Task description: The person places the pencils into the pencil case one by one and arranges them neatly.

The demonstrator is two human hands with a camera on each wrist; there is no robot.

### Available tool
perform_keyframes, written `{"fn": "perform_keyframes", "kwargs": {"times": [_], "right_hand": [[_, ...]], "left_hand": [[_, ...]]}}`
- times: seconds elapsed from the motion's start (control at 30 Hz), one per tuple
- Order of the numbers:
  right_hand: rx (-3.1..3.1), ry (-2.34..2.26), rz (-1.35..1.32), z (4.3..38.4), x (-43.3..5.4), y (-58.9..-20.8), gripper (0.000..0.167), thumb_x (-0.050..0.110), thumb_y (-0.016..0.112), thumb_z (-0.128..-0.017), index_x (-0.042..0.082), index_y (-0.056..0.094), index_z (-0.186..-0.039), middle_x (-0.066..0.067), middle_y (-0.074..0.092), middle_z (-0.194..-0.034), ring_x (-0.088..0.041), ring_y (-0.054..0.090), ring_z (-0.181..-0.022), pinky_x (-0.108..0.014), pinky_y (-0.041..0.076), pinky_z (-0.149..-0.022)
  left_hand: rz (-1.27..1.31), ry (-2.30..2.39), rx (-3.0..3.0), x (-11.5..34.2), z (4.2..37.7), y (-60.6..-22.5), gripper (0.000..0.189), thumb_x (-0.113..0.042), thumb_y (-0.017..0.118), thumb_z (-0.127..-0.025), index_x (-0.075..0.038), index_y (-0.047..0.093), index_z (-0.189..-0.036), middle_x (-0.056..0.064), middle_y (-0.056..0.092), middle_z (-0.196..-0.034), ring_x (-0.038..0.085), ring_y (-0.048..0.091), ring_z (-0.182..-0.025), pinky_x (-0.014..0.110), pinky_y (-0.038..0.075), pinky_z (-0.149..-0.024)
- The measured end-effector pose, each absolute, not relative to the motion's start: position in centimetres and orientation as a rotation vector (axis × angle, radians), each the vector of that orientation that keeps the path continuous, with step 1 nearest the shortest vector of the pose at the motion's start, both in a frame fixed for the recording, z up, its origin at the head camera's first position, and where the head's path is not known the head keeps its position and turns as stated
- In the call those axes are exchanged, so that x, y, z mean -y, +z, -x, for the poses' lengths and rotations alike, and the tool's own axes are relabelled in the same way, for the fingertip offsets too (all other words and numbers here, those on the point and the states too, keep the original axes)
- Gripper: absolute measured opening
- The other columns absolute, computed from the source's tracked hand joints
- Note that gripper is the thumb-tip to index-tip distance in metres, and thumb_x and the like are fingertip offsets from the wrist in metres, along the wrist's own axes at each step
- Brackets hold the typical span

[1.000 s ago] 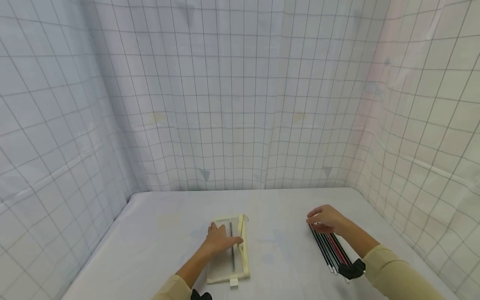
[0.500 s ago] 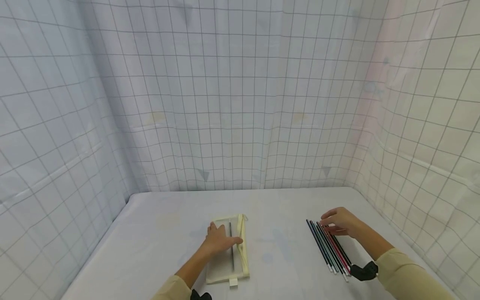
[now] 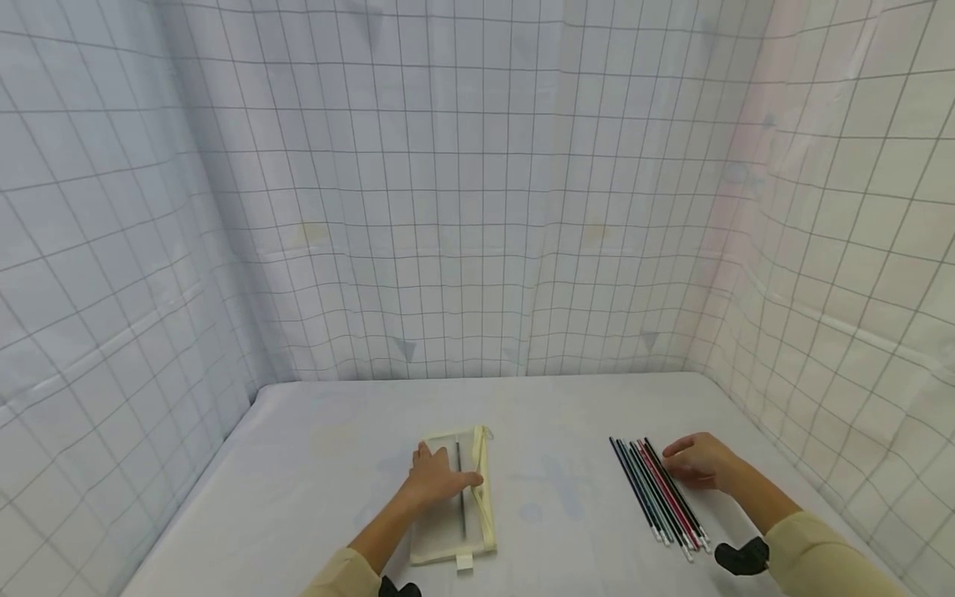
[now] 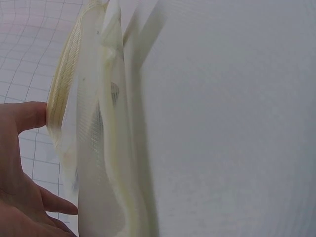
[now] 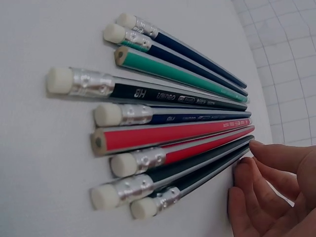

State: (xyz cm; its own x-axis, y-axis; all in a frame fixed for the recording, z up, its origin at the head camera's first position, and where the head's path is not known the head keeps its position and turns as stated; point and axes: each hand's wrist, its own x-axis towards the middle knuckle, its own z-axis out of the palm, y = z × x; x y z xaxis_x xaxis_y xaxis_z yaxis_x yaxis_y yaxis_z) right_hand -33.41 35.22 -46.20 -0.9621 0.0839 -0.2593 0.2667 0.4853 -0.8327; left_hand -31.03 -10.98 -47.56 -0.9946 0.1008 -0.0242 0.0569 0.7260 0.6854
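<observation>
A cream zip pencil case (image 3: pixel 440 543) with a see-through face lies on the white table, and a thin dark pencil (image 3: pixel 462 518) shows in it. My left hand (image 3: pixel 436 479) rests on the case with fingers spread. In the left wrist view its thumb touches the yellowish zip edge (image 4: pixel 61 98). Several pencils (image 3: pixel 660 497) lie side by side at the right, blue, green, red and black; most end in white erasers. My right hand (image 3: pixel 701 463) is beside the outermost dark pencil (image 5: pixel 202 170), fingers loosely bent, thumb tip at its far end. No grip on it is plain.
A white cloth with grid lines (image 3: pixel 477 207) stands as a wall behind the table and on both sides. Bare white tabletop (image 3: pixel 555 464) lies between the case and the pencils. A small white tab (image 3: pixel 464 563) sticks out of the case's near edge.
My right hand has moved rightward across the pencils' far ends, from the left side of the row to its right side, uncovering them. My left hand and the case have stayed put.
</observation>
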Motion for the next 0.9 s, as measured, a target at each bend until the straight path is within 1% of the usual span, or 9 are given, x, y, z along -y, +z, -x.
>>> {"fn": "perform_keyframes", "kwargs": {"times": [0.13, 0.33, 0.6, 0.8, 0.9], "right_hand": [[-2.603, -1.439, -0.278, 33.36, -35.21, -46.77, 0.016, 0.002, 0.075, -0.090, -0.006, 0.071, -0.103, -0.008, 0.068, -0.086, -0.021, 0.063, -0.074, -0.035, 0.054, -0.065], [-2.722, -1.327, -0.219, 33.28, -34.67, -46.69, 0.012, -0.001, 0.074, -0.087, -0.007, 0.071, -0.097, -0.010, 0.066, -0.083, -0.021, 0.061, -0.070, -0.035, 0.054, -0.060], [-2.903, -1.140, -0.136, 33.30, -34.34, -46.95, 0.017, -0.003, 0.079, -0.081, -0.009, 0.069, -0.094, -0.010, 0.066, -0.080, -0.020, 0.062, -0.066, -0.035, 0.058, -0.057], [-2.834, -1.293, -0.171, 33.31, -34.74, -47.13, 0.017, -0.004, 0.077, -0.081, -0.011, 0.072, -0.096, -0.010, 0.068, -0.081, -0.021, 0.063, -0.065, -0.036, 0.057, -0.057], [-2.733, -1.412, -0.230, 33.48, -35.13, -47.27, 0.019, -0.004, 0.078, -0.083, -0.012, 0.073, -0.099, -0.010, 0.069, -0.084, -0.021, 0.064, -0.068, -0.036, 0.058, -0.060]], "left_hand": [[-0.125, 1.145, -2.859, 11.03, 31.00, -47.62, 0.096, -0.044, 0.078, -0.085, 0.023, 0.041, -0.142, 0.051, 0.010, -0.155, 0.064, 0.012, -0.145, 0.073, 0.019, -0.113], [-0.114, 1.154, -2.856, 11.01, 30.96, -47.60, 0.096, -0.045, 0.077, -0.084, 0.023, 0.041, -0.142, 0.050, 0.010, -0.155, 0.064, 0.012, -0.145, 0.073, 0.020, -0.112], [-0.134, 1.157, -2.861, 10.70, 30.78, -47.80, 0.096, -0.044, 0.078, -0.084, 0.024, 0.042, -0.140, 0.052, 0.011, -0.153, 0.066, 0.011, -0.144, 0.074, 0.018, -0.112], [-0.129, 1.154, -2.871, 10.68, 30.58, -47.43, 0.095, -0.043, 0.078, -0.084, 0.024, 0.042, -0.140, 0.052, 0.011, -0.153, 0.066, 0.011, -0.144, 0.074, 0.018, -0.112], [-0.131, 1.153, -2.872, 10.74, 30.50, -47.30, 0.095, -0.043, 0.078, -0.084, 0.024, 0.042, -0.140, 0.052, 0.011, -0.153, 0.067, 0.012, -0.143, 0.075, 0.019, -0.111]]}}
